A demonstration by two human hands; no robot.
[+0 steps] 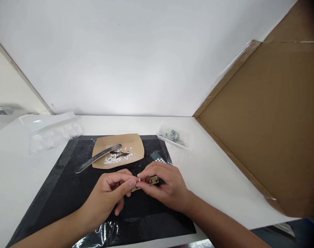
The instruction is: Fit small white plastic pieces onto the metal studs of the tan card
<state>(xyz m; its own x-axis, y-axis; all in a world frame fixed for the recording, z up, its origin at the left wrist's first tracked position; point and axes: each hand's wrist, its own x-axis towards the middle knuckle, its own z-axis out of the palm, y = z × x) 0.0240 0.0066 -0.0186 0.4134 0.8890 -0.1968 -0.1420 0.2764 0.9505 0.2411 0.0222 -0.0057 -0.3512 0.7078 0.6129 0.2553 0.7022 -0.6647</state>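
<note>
My left hand is closed in a pinch over the black mat, thumb and forefinger pressed on a tiny white piece. My right hand meets it from the right, fingers curled around a small brown part with metal pins. The white piece sits right at the edge of that part, between both hands' fingertips. Behind the hands lies a tan paper sheet carrying a heap of small white pieces, some dark bits and the tip of long metal tweezers.
A clear plastic tray stands at the back left of the white table. A small clear tray with greenish parts sits at the back right, a dark green card beside it. A large cardboard panel walls the right side.
</note>
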